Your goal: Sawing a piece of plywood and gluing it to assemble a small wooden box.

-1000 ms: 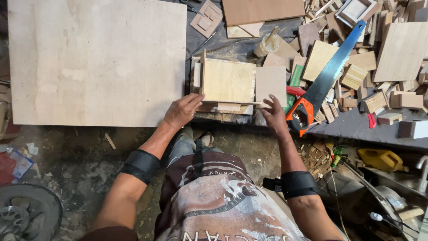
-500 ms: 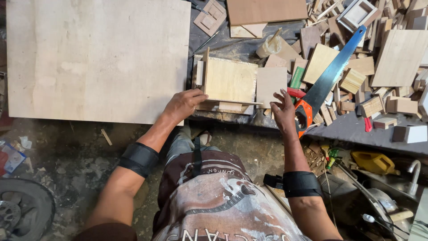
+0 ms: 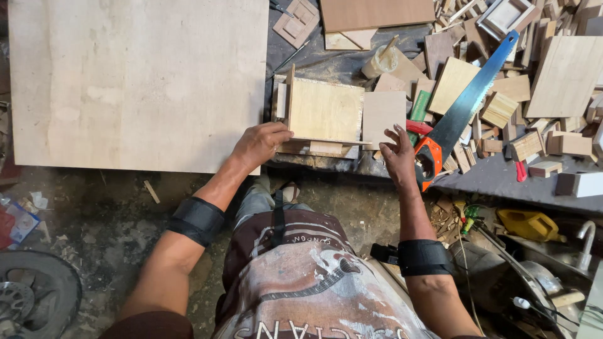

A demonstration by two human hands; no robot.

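We look down on our two hands at the near edge of a cluttered worktop. Our left hand rests at the near left corner of a small plywood box, fingers curled loosely against its lower edge, the thumb pointing toward the box; it touches the wood but we cannot tell whether it truly grips it. The box sits on the dark worktop just right of a large plywood sheet, with one thin side panel standing upright along its left edge and a flat pale panel lying on top. A small square board lies touching the box on its right.

Our right hand hovers open, fingers spread and raised, holding nothing, just below that square board. Just to its right lies a handsaw with an orange and black handle, its blue blade running diagonally up and to the right over a heap of wood offcuts. A pale glue bottle stands behind the box. Both forearms wear black bands. Down on the floor to the right sits a yellow container, and a dark wheel shows at the lower left.
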